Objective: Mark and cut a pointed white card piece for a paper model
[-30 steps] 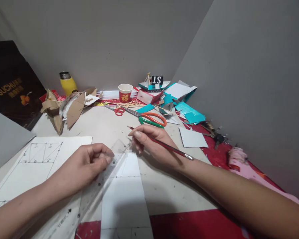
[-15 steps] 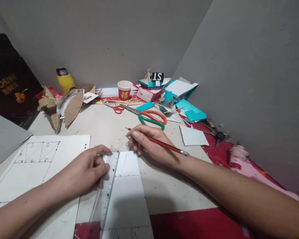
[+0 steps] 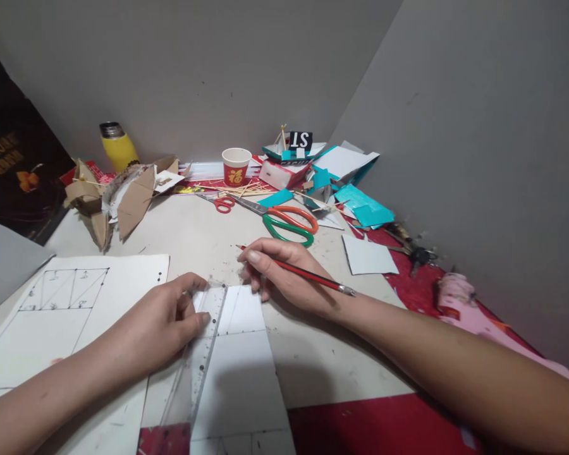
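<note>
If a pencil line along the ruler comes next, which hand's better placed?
Right hand, I'd say: it holds the pencil, tip near the far end of the ruler. Left hand has its fingers on the ruler and no pencil.

Dark box (image 3: 16, 145) far left, bottle (image 3: 120, 150) behind cardboard (image 3: 136, 205), cup (image 3: 236, 174) behind sticks (image 3: 241, 190), small scissors (image 3: 224, 203) beside large scissors (image 3: 275, 212), keys (image 3: 420, 256) at right
</note>
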The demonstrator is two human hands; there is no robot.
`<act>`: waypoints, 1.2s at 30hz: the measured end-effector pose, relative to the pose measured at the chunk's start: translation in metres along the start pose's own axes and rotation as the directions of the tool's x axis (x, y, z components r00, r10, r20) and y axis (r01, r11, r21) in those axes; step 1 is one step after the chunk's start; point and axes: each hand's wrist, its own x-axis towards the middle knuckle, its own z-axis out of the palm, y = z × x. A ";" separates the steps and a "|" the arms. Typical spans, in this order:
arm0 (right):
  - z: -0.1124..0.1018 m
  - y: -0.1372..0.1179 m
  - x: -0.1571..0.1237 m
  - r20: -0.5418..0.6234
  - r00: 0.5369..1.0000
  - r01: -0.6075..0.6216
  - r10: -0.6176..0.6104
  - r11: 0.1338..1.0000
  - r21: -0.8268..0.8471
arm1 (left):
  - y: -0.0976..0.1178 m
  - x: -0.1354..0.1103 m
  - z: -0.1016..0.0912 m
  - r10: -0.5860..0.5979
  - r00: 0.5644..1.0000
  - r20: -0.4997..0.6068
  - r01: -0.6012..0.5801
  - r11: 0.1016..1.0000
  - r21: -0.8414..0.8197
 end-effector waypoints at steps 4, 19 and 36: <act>-0.001 0.002 0.000 0.007 1.000 0.004 -0.004 1.000 -0.012 | 0.000 -0.001 0.000 0.052 0.996 -0.075 -0.034 0.974 0.224; 0.001 -0.005 -0.002 0.058 0.998 0.017 -0.014 0.999 -0.047 | -0.019 -0.002 0.021 0.648 0.762 0.007 -0.419 0.484 0.768; 0.000 -0.006 -0.003 0.097 0.995 0.006 0.010 0.986 -0.164 | -0.011 0.002 0.012 0.593 0.804 0.042 -0.447 0.556 0.701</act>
